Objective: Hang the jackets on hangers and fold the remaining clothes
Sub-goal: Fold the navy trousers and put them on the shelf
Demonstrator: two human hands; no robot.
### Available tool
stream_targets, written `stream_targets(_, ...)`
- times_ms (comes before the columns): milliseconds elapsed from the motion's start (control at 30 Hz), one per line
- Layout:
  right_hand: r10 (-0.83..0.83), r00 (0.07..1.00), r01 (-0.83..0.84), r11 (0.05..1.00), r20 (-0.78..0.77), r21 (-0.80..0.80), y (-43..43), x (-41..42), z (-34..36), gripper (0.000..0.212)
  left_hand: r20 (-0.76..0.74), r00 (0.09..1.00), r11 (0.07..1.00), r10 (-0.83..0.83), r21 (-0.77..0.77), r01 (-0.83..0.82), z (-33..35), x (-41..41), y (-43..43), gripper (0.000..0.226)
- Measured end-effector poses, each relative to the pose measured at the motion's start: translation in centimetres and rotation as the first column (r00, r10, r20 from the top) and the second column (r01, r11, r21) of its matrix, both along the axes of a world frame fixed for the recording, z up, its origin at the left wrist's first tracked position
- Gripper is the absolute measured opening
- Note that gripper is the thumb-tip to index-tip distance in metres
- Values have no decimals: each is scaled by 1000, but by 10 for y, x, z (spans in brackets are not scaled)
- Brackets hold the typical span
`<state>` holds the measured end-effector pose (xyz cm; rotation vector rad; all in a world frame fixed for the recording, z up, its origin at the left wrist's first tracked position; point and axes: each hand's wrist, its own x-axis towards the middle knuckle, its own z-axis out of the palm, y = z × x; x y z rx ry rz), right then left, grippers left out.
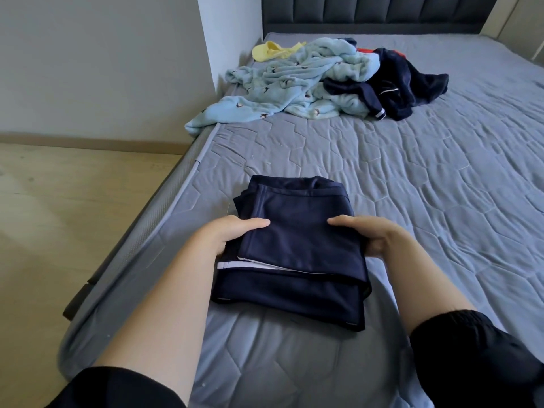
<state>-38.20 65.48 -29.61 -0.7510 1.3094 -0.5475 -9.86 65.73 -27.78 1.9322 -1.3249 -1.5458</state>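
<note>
A folded navy garment (297, 248) with a white stripe along one edge lies on the grey quilted mattress (426, 178) near its front left corner. My left hand (232, 231) grips the garment's left side, thumb on top and fingers under the fold. My right hand (371, 234) grips the right side the same way. Farther back lies a heap of unfolded clothes: a light blue patterned piece (294, 81), a dark navy jacket (406, 83) with white trim, a yellow item (270, 51) and a bit of red cloth (365, 50).
The mattress's left edge (164, 213) runs diagonally, with pale wood floor (73, 201) beside it. A dark padded headboard (376, 13) and a white wall corner (229, 33) stand at the back.
</note>
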Motion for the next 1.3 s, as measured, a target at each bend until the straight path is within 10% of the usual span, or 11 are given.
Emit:
stream_targets(133, -87, 996, 88, 996, 6, -25, -3, -1, 2, 26, -360, 931, 991, 62, 133, -15, 0, -1, 3, 24)
stream_targets(400, -262, 927, 296, 950, 267, -95, -43, -15, 10, 20, -451, 891, 998, 57, 22, -53, 4, -26, -71, 14)
stream_targets(867, -172, 985, 172, 985, -24, 22, -65, 34, 156, 19, -298, 924, 964, 238, 186, -188, 134, 23, -79, 28)
stream_targets(1067, -67, 851, -64, 971, -522, -229, -62, 84, 304, 60, -75, 961, 958, 268, -90, -274, 296, 53, -72, 43)
stream_targets(1167, -42, 689, -436, 774, -723, -460, -55, 127, 403, 82, 135, 979, 972, 154, -196, -126, 390, 79, -52, 29)
stream_targets(1300, -140, 534, -812, 190, -834, -552, -36, 202, 530, 93, 511, 860, 964, 18, -238, 121, 508, 126, -12, 24)
